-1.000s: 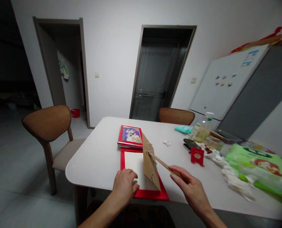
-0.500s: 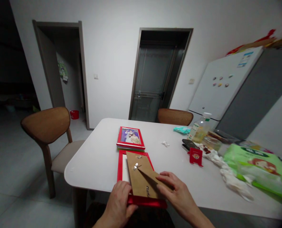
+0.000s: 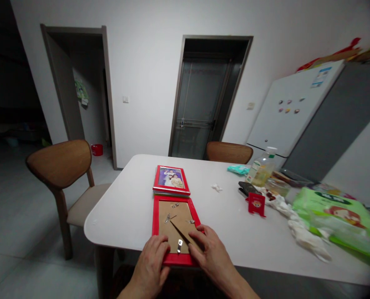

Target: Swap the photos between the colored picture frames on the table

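Note:
A red photo frame [image 3: 155, 216] lies face down at the table's near edge. Its brown backing board [image 3: 168, 228], fitted with small metal clips, sits inside the red border. A brown stand flap [image 3: 185, 231] rises at a slant from the board. My left hand [image 3: 152, 261] grips the frame's lower left corner, thumb below and fingers on top. My right hand [image 3: 211, 255] pinches the stand flap near the lower right side. Just beyond lies a stack of frames, the top one a red frame [image 3: 171, 192] with a photo facing up.
A white table [image 3: 122, 199] carries a crumpled tissue [image 3: 216, 187], a red card stand [image 3: 256, 204], a black object [image 3: 247, 189], a bottle [image 3: 261, 168], a teal packet [image 3: 238, 169] and a green tissue pack [image 3: 341, 211] at right. Wooden chairs stand left [image 3: 62, 164] and behind [image 3: 229, 153].
The backing board has moved left and down into the red frame, where it was tilted across it before. My right hand has moved left with the flap.

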A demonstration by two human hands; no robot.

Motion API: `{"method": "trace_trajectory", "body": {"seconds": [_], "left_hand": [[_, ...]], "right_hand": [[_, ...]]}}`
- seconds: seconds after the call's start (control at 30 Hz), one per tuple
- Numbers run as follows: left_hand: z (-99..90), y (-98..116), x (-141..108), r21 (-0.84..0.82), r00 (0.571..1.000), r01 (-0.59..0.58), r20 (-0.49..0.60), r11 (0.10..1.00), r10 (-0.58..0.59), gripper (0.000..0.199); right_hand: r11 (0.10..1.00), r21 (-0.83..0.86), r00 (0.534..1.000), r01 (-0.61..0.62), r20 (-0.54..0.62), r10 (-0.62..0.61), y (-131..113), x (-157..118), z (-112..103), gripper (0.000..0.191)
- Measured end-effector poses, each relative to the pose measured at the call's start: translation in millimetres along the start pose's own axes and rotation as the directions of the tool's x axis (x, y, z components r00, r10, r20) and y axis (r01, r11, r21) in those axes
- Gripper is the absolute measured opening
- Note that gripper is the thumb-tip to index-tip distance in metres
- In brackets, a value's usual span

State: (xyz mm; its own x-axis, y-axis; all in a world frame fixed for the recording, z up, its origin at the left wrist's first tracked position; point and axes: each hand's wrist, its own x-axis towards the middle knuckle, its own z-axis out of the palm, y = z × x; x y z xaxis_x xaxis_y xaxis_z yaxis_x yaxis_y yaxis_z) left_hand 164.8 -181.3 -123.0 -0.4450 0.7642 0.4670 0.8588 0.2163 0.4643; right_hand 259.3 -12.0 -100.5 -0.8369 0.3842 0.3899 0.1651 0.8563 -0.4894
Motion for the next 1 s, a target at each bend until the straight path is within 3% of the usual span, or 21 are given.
{"method": "trace_trajectory", "body": {"seconds": [0.3,0.5,0.83,1.0], "left_hand": [[-1.1,2,4,0.078,0.999,0.009,0.034,0.997,-0.012,0.038],[-6.1,2,9,0.124,0.995,0.004,0.096,0.992,-0.016,0.035],[-17.9,7,18,0.057,0.991,0.063,0.116,0.996,-0.069,0.019],[-18.8,6,21,0.027,0.994,0.056,0.093,0.998,-0.058,0.019]], "right_hand": [[0.993,-0.085,0.993,0.079,-0.077,-0.085,10,3,14,0.025],[0.973,-0.163,0.986,0.162,-0.006,-0.165,9,-3,9,0.03],[0.974,-0.123,0.978,0.192,0.102,-0.18,18,8,-2,0.028],[0.976,-0.204,0.996,0.077,0.053,-0.068,22,24,4,0.028]]}}
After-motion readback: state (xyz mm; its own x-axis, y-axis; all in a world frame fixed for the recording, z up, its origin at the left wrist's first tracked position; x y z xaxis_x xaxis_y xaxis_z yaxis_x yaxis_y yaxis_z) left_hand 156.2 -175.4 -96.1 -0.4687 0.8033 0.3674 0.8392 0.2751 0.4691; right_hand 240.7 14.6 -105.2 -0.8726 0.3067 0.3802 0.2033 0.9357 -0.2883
